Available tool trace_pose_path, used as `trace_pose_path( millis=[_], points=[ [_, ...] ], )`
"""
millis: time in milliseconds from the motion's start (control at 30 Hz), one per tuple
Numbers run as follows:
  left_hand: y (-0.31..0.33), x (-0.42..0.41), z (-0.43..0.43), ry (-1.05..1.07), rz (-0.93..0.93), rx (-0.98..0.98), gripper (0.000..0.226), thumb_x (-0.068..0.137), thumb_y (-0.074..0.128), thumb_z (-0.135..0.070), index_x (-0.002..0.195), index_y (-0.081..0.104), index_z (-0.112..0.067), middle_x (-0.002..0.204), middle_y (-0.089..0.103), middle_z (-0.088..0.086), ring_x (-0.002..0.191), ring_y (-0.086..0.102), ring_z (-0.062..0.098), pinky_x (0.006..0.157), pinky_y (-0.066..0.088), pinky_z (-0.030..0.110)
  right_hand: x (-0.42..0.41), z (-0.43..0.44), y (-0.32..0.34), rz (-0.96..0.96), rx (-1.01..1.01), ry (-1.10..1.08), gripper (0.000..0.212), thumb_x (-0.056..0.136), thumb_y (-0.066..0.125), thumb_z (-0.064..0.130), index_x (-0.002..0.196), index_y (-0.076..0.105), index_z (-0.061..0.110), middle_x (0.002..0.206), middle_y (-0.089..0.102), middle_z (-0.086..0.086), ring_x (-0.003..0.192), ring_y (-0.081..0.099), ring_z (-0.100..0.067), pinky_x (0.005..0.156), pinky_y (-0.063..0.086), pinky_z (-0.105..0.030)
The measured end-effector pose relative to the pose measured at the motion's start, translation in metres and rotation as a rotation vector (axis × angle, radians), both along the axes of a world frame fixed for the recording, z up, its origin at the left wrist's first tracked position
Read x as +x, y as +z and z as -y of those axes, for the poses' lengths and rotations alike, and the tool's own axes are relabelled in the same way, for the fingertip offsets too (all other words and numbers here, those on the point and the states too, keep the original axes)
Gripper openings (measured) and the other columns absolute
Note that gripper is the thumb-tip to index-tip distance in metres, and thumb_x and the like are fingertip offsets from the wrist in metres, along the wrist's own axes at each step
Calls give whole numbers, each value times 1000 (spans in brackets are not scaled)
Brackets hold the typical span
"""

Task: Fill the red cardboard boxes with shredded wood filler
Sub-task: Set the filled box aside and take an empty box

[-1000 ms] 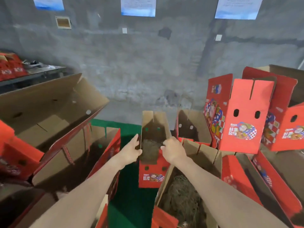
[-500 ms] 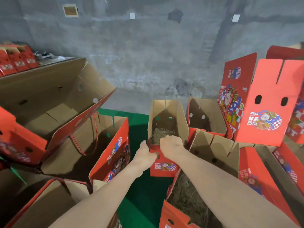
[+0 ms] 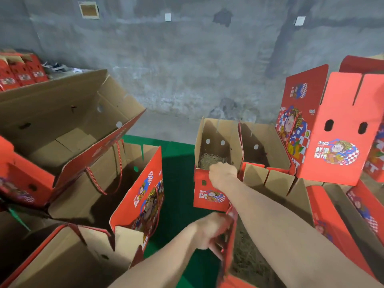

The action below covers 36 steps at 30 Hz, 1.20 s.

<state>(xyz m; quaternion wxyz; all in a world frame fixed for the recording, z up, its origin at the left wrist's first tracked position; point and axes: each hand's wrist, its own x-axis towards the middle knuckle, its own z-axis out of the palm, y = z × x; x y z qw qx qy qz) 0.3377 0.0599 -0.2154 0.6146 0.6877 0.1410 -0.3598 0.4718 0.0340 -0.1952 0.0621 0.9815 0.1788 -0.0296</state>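
Observation:
A small red cardboard box [image 3: 209, 194] stands open on the green floor, with pale shredded wood filler [image 3: 207, 159] inside it. My right hand [image 3: 222, 174] sits at this box's front rim, fingers curled down into the opening; what they hold is hidden. A larger red box [image 3: 274, 183] near me holds a bed of filler [image 3: 247, 256] under my right forearm. My left hand [image 3: 209, 231] grips the left wall of this near box, fingers curled over its edge.
Open red boxes with rope handles [image 3: 137, 196] stand at left, one tilted large box [image 3: 68, 125] above them. Upright printed boxes [image 3: 332, 129] stack at right. An open box [image 3: 264, 146] stands behind the small one. A grey concrete wall [image 3: 187, 59] lies ahead.
My left hand has dropped back from the small box's front to the left wall of the near box. My right hand stays at the small box's rim.

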Motion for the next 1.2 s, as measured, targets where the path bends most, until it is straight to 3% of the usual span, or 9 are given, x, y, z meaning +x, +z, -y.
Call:
trace_pose_path(
  millis=[167, 367, 567, 667, 733, 833, 933, 1067, 1200],
  points=[
    [-7, -16, 30, 132, -73, -13, 39, 97, 31, -29, 124, 51, -10, 122, 58, 14, 109, 57, 32, 87, 52, 48, -3, -4, -1, -103, -51, -61, 32, 87, 53, 12, 118, 58, 9, 114, 59, -10, 107, 56, -30, 92, 44, -43],
    [12, -12, -4, 609, 339, 164, 21, 98, 41, -25, 84, 55, -18, 96, 67, 9, 87, 64, 25, 80, 54, 37, -22, 1, 3, -39, 87, -11, 71, 78, 61, 22, 139, 28, 13, 145, 26, -19, 135, 20, -39, 109, 11, -57],
    [91, -49, -61, 902, 1210, 608, 13, 88, 55, -3, 93, 62, -13, 89, 62, -5, 84, 58, 6, 77, 38, 4, -78, -30, 56, -49, 972, 167, 30, 88, 53, 15, 117, 56, 7, 105, 62, -10, 99, 57, -25, 85, 43, -29],
    [146, -74, -112, 778, 1591, 1002, 23, 75, 57, 7, 94, 63, -4, 97, 61, 6, 95, 54, 15, 87, 36, 14, -125, -75, 86, -199, 1122, 308, 21, 88, 49, 17, 98, 64, 6, 84, 66, -6, 78, 59, -20, 66, 41, -21],
    [174, -78, -152, 749, 1582, 1277, 29, 71, 60, 4, 98, 64, -5, 116, 58, 14, 115, 49, 28, 100, 31, 30, -154, -104, 98, -315, 1145, 425, 28, 90, 47, 18, 114, 58, 10, 94, 66, -12, 86, 60, -26, 73, 45, -24],
    [194, -88, -205, 697, 1109, 1658, 43, 76, 64, -6, 118, 60, -14, 150, 23, 17, 141, 10, 36, 111, 8, 53, -186, -132, 104, -351, 916, 536, 48, 97, 37, 33, 144, 24, 30, 132, 51, -17, 120, 46, -36, 99, 38, -37],
    [194, -101, -239, 528, 682, 1651, 43, 82, 56, -17, 126, 53, -16, 152, 10, 13, 139, 5, 31, 110, 14, 53, -204, -138, 104, -344, 766, 605, 48, 99, 31, 36, 144, 26, 21, 135, 47, -19, 123, 44, -40, 102, 37, -40],
    [191, -110, -242, 464, 785, 1731, 37, 79, 50, -5, 115, 54, -6, 127, 36, 6, 109, 32, 30, 88, 37, 46, -214, -135, 107, -380, 774, 402, 45, 97, 33, 43, 124, 48, 10, 122, 56, -21, 113, 50, -40, 92, 41, -37],
    [188, -122, -222, 483, 955, 1575, 42, 73, 47, 6, 113, 52, -3, 129, 36, 5, 106, 29, 30, 78, 33, 38, -215, -130, 114, -510, 1421, -111, 34, 92, 52, 28, 121, 40, 13, 106, 58, -10, 92, 61, -28, 90, 49, -41]
  ],
)
